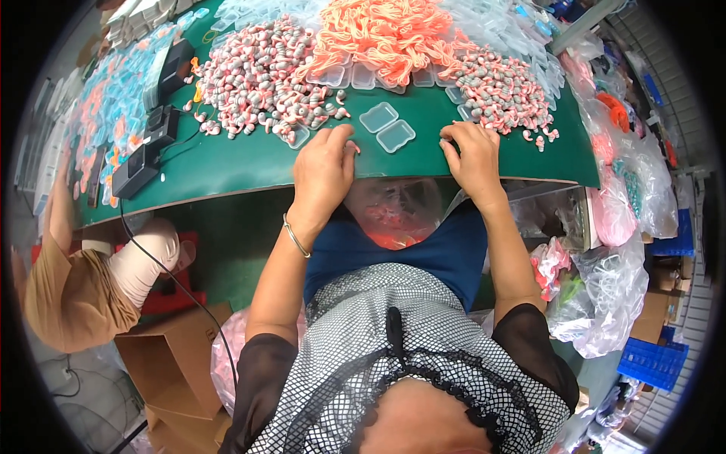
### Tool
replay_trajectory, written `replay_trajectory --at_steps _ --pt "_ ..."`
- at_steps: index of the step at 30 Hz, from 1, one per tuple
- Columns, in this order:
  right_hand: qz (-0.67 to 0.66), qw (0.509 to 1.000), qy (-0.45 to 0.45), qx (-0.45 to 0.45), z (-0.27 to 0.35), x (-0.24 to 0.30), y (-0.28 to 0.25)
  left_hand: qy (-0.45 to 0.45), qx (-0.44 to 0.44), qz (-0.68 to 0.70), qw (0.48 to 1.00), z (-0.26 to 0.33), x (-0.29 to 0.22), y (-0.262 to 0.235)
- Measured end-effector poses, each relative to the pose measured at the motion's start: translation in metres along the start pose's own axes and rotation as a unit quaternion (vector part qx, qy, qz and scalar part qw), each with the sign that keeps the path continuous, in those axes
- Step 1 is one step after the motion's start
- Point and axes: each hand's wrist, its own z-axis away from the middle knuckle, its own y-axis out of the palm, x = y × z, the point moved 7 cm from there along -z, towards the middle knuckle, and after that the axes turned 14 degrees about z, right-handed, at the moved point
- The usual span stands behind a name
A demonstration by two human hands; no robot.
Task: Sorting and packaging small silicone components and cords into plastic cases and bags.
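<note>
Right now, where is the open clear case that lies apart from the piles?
In the head view, the open clear case lies on the green table, between the left hand and the right hand, in front of the orange cords.

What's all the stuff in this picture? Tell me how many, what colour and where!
Table: one, green, across the middle
Curled pieces: too many to count, grey and pink, two heaps
Cords: too many to count, orange, far middle
Open case: one, clear, between the hands
Other cases: many, clear or bluish, far side
Black devices: at least three, table's left
Cable: one, black, hanging at left
Co-worker: one, tan sleeve, far left
Cardboard box: at least one, brown, lower left
Plastic bags: several, mostly clear, right
Bracelet: one, silvery, left wrist
Left hand: one, bare, by the left heap
Right hand: one, bare, by the right heap
</note>
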Motion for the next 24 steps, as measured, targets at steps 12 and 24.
replay_trajectory --at_steps 12,24 --pt "-0.247 0.965 -0.040 0.082 -0.038 0.031 0.035 0.006 -0.021 0.058 0.998 -0.012 -0.019 0.042" --pt "-0.035 0.997 -0.043 -0.060 -0.084 0.011 0.025 -0.045 0.014 0.052 0.998 -0.012 -0.008 0.043"
